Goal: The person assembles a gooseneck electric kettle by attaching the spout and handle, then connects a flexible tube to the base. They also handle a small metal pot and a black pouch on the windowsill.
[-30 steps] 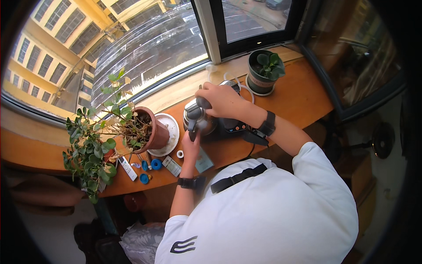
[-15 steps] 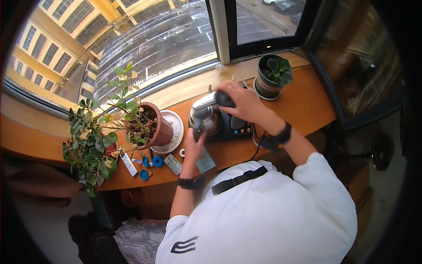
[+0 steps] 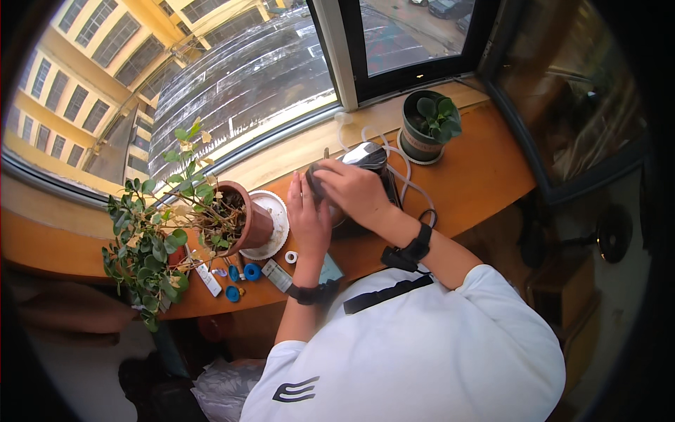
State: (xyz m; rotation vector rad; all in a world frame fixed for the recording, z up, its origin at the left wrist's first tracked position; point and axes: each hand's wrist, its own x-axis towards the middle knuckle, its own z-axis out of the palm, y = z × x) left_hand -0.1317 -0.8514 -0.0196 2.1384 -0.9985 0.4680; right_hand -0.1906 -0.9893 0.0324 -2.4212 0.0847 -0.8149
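Both hands are wrapped round a shiny rounded metal appliance [image 3: 364,156] sitting mid-sill: left hand [image 3: 308,218] flat against its side, right hand [image 3: 355,193] curled over the front, so most of it is hidden and I can't tell what it is. It's on a curved orange wooden windowsill [image 3: 485,169] under a big bay window [image 3: 232,77]. There's a leafy plant in a terracotta pot [image 3: 249,221] on a white saucer [image 3: 275,224], a small dark potted plant [image 3: 425,126], clear tubing [image 3: 408,176] and blue caps [image 3: 252,271] nearby.
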